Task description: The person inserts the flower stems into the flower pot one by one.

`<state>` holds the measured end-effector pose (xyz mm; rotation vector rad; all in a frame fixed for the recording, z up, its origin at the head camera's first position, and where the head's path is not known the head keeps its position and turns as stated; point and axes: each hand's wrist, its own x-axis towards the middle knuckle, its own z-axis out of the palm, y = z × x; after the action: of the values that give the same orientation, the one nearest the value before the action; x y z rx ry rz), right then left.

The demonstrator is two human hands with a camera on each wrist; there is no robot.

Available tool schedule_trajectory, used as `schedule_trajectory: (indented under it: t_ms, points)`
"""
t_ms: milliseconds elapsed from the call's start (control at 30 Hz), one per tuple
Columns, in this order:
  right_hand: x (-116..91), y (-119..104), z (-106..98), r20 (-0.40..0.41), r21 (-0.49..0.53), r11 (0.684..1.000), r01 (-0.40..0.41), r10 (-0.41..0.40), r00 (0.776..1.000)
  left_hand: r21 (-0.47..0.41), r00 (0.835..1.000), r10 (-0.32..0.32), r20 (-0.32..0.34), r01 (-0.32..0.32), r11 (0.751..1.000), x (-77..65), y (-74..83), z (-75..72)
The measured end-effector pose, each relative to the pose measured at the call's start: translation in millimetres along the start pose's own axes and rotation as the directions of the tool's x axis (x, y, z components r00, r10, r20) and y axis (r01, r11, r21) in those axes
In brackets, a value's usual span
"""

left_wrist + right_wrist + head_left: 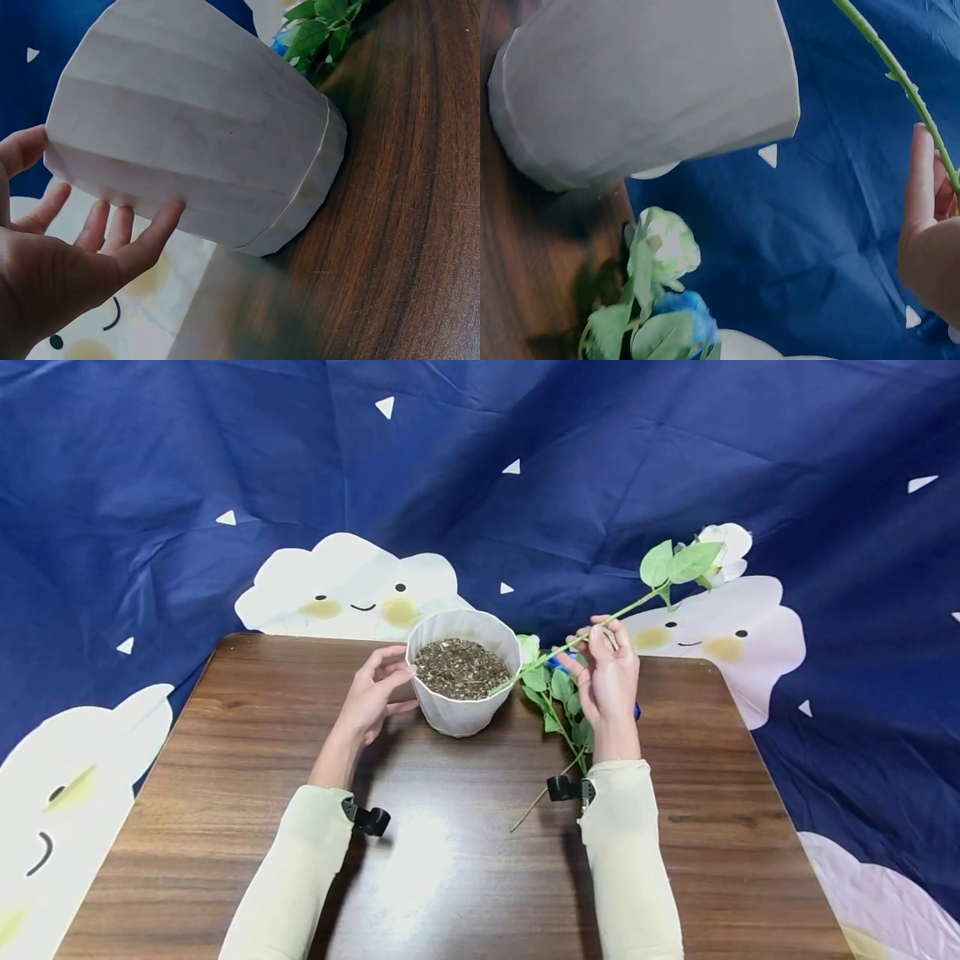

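Observation:
A white faceted flower pot (pixel 456 714) filled with dark brown soil (pixel 461 668) stands near the table's far edge. My left hand (pixel 372 693) rests on its left side; in the left wrist view the thumb is at the rim and the spread fingertips touch the wall. My right hand (pixel 611 681) pinches the green stem (pixel 626 608) of a white flower (pixel 726 552) with green leaves. The stem slants down to the left, its lower end over the soil at the pot's right rim. The bloom points up and to the right, away from the pot.
More flowers lie right of the pot, partly hidden behind the right hand: a whitish-green bloom (pixel 671 247), a blue bloom (pixel 690 315) and leafy stems (pixel 558 697). A dark blue cloth (pixel 562 435) with clouds hangs behind the brown wooden table (pixel 247 793).

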<state>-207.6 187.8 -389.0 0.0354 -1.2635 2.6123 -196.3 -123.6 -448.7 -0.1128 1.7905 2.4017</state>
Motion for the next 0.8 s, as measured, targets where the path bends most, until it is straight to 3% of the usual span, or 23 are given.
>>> schedule_trajectory:
  t_ms: [233,533,800]
  points:
    - [8,8,14,0.016,-0.067,0.997,0.030,-0.029,0.999,-0.012,1.000,0.004,0.008,-0.004,1.000,-0.1,-2.2,0.2]
    - [17,26,23,-0.037,-0.135,0.987,0.083,-0.089,0.995,-0.014,1.000,0.008,0.003,-0.008,1.000,0.5,-4.0,-0.2]
    - [26,39,33,0.020,-0.333,0.931,0.153,-0.155,0.988,-0.006,1.000,0.015,0.001,-0.015,1.000,-0.7,-4.3,-0.2]
